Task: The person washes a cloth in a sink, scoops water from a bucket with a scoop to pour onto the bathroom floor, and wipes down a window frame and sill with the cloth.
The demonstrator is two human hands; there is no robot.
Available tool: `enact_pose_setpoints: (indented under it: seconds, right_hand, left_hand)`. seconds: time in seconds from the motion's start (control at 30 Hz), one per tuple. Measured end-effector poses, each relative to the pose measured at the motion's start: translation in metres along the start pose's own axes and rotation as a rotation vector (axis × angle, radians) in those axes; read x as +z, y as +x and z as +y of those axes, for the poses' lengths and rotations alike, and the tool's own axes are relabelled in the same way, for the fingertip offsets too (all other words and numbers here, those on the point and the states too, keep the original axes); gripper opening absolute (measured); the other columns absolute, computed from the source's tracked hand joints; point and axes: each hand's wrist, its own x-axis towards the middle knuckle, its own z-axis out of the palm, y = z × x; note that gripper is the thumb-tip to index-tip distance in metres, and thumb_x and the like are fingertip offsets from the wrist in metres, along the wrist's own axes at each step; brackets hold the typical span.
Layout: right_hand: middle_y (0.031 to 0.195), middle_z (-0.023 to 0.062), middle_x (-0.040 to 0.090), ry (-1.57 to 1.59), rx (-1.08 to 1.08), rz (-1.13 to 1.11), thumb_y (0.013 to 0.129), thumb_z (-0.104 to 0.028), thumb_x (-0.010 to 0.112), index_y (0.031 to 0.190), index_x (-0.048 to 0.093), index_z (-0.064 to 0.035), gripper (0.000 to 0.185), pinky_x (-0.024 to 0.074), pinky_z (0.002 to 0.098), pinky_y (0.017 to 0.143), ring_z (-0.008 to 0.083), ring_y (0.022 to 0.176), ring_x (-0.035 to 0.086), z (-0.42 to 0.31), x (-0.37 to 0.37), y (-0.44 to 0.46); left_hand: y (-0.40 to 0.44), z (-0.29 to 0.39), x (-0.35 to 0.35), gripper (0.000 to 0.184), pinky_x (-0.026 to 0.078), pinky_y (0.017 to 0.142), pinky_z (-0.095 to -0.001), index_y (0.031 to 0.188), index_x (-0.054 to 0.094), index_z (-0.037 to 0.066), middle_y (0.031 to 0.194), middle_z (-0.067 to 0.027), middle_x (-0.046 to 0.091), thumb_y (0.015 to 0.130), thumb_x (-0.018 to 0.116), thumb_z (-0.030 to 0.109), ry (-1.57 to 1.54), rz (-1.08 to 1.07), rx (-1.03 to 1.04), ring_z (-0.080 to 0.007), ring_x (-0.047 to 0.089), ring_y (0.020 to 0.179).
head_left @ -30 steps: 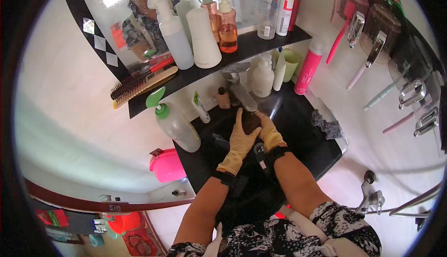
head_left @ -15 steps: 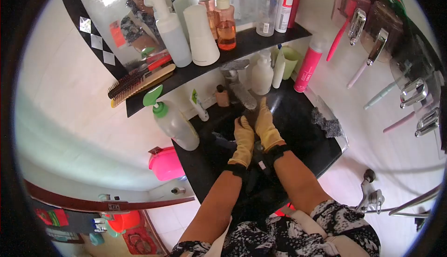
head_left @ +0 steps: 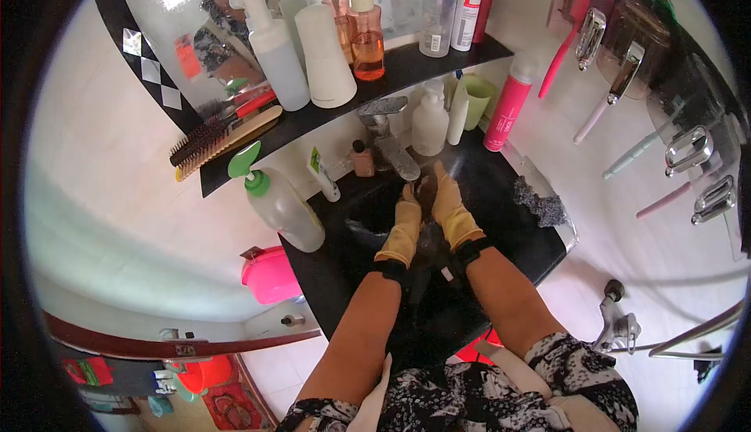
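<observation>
Both my hands wear yellowish gloves and are close together over the black sink (head_left: 368,232), just below the grey faucet (head_left: 395,153). My left hand (head_left: 404,228) has its fingers curled inward. My right hand (head_left: 452,209) is beside it, fingertips pointing up toward the spout. Between the fingers of both hands shows a small dark brown thing (head_left: 425,192), too blurred and covered to name. A small whitish piece (head_left: 447,275) shows below my wrists. Dark bands circle both wrists.
A pump bottle with a green top (head_left: 285,209) stands at the counter's left. Behind the sink are a small brown bottle (head_left: 362,160), a white pump bottle (head_left: 429,127) and a pink spray can (head_left: 508,107). A grey scrubber (head_left: 540,202) lies at right. Several bottles line the black shelf (head_left: 391,88).
My hands have shifted slightly, and the dark brown thing between them shows more plainly. The whole view has moved a little, so the counter things appear farther left.
</observation>
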Motion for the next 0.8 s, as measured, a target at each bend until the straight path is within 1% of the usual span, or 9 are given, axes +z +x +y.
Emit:
enact_pose_setpoints:
  seconds: [0.1,0.2,0.27,0.3,0.37,0.47,0.5,0.57,0.8]
  right_hand:
    - [0.095,0.0122,0.059,-0.438,-0.378,0.084,0.072,0.001,0.056,0.102,0.055,-0.0029,0.031,0.0464,0.0352,0.072,0.0307,0.087,0.057,-0.022,0.048,-0.046]
    - [0.085,0.0062,0.059,-0.191,-0.341,0.106,0.08,-0.019,0.056,0.094,0.056,-0.0036,0.02,0.0472,0.0327,0.065,0.021,0.075,0.057,-0.023,0.044,-0.04]
    - [0.089,0.0061,0.058,-0.313,-0.416,-0.09,0.078,-0.015,0.058,0.098,0.055,-0.0045,0.023,0.0475,0.0341,0.066,0.0229,0.078,0.056,-0.022,0.025,-0.027]
    - [0.09,0.0061,0.058,-0.351,-0.441,-0.154,0.077,-0.013,0.059,0.099,0.054,-0.0049,0.024,0.0476,0.0346,0.067,0.0236,0.079,0.056,-0.024,0.021,-0.025]
    - [0.116,0.0131,0.05,-0.386,0.036,0.069,0.065,0.002,0.062,0.112,0.05,-0.0044,0.049,0.0395,0.0356,0.091,0.031,0.107,0.047,-0.04,0.027,-0.029]
    - [0.116,0.0096,0.049,-0.891,-0.004,-0.03,0.071,-0.015,0.063,0.113,0.05,-0.007,0.044,0.0421,0.0388,0.088,0.0281,0.105,0.048,-0.036,0.008,-0.024]
    - [0.115,0.0085,0.049,-1.059,-0.023,-0.064,0.073,-0.02,0.064,0.113,0.05,-0.0079,0.044,0.0429,0.0398,0.087,0.0272,0.104,0.048,-0.034,0.012,-0.028]
    - [0.113,0.0044,0.052,-0.669,0.178,0.208,0.081,-0.03,0.057,0.115,0.05,-0.0131,0.039,0.0495,0.0448,0.066,0.0222,0.099,0.052,-0.026,0.03,-0.036]
    - [0.107,0.0055,0.056,-0.335,0.365,-0.1,0.082,-0.035,0.054,0.116,0.05,-0.0134,0.041,0.0487,0.0399,0.073,0.0223,0.095,0.054,0.023,-0.031,0.03]
  left_hand:
    - [-0.022,0.031,-0.017,0.056,0.048,0.054,-0.0318,0.118,0.041,0.013,0.089,-0.013,0.057,0.081,0.046,0.055,-0.391,-0.226,-0.331,-0.0259,0.056,0.062]
    - [-0.027,0.043,-0.026,0.058,0.049,0.056,-0.0299,0.117,0.041,0.015,0.091,-0.0106,0.056,0.079,0.049,0.057,-0.508,-0.351,-0.496,-0.0229,0.056,0.064]
    - [-0.017,0.033,-0.029,0.056,0.049,0.058,-0.0295,0.114,0.044,0.014,0.092,-0.0094,0.055,0.078,0.05,0.057,-0.487,-0.401,-0.558,-0.023,0.056,0.068]
    - [0.003,0.014,-0.026,0.053,0.05,0.057,-0.0293,0.11,0.048,0.013,0.092,-0.0104,0.057,0.079,0.05,0.056,-0.608,-0.335,-0.481,-0.0225,0.056,0.066]
    - [0.009,0.008,-0.027,0.051,0.05,0.055,-0.0291,0.105,0.053,0.012,0.091,-0.0114,0.058,0.079,0.05,0.056,-0.729,-0.267,-0.403,-0.022,0.057,0.063]
    - [-0.002,0.029,-0.045,0.035,0.048,0.064,-0.0286,0.101,0.053,0.016,0.09,-0.0075,0.059,0.068,0.055,0.002,-0.21,-0.131,0.007,-0.0221,0.057,0.074]
    - [-0.003,0.028,-0.046,0.035,0.048,0.064,-0.0286,0.101,0.053,0.016,0.09,-0.0075,0.059,0.068,0.055,0.002,-0.21,-0.129,0.007,-0.0221,0.057,0.074]
    - [-0.009,0.025,-0.046,0.043,0.047,0.072,-0.0314,0.102,0.053,0.015,0.095,-0.0078,0.058,0.063,0.054,-0.004,0.198,0.032,0.455,-0.0224,0.056,0.09]
    - [-0.045,0.039,-0.052,0.056,0.041,0.086,-0.0301,0.114,0.047,0.013,0.111,-0.0107,0.053,0.061,0.056,-0.005,0.051,-0.13,0.467,-0.026,0.051,0.102]
